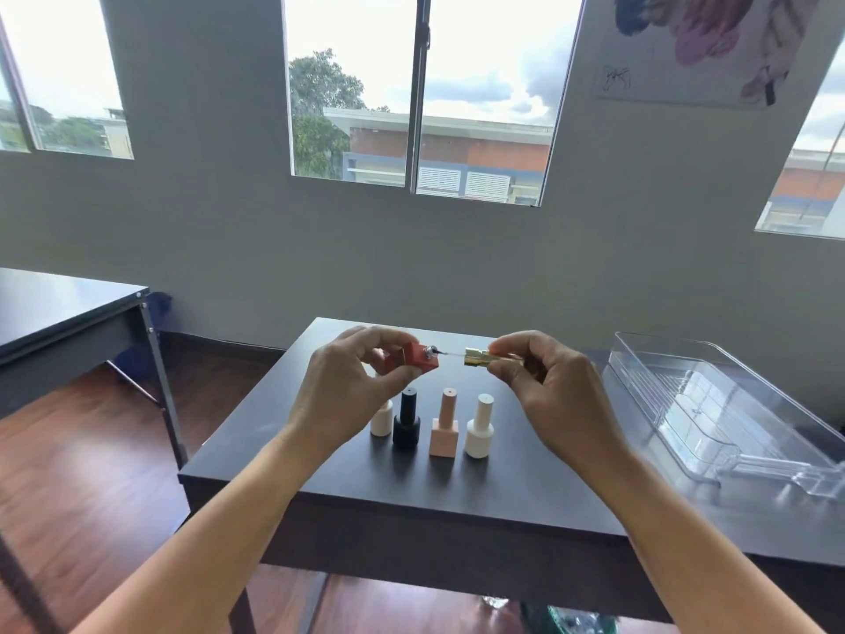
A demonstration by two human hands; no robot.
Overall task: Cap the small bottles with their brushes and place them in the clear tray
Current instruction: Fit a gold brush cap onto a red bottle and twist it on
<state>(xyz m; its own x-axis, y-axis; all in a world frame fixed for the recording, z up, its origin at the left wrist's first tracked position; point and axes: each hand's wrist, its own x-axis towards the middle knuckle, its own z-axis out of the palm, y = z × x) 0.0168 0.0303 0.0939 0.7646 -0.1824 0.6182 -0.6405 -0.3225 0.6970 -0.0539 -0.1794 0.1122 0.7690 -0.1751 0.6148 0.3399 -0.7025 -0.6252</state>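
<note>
My left hand holds a red square bottle tipped on its side, its open neck pointing right. My right hand pinches a gold cap whose thin brush points left, its tip at the bottle's mouth. Both are held in the air above the dark table. Below them a row of capped bottles stands on the table: a cream one partly hidden by my left hand, a black one, a peach square one and a white one. The clear tray lies at the right.
A second dark table stands to the left across a gap of wooden floor. A grey wall with windows rises behind the table. The clear tray's handle points toward the table's front edge.
</note>
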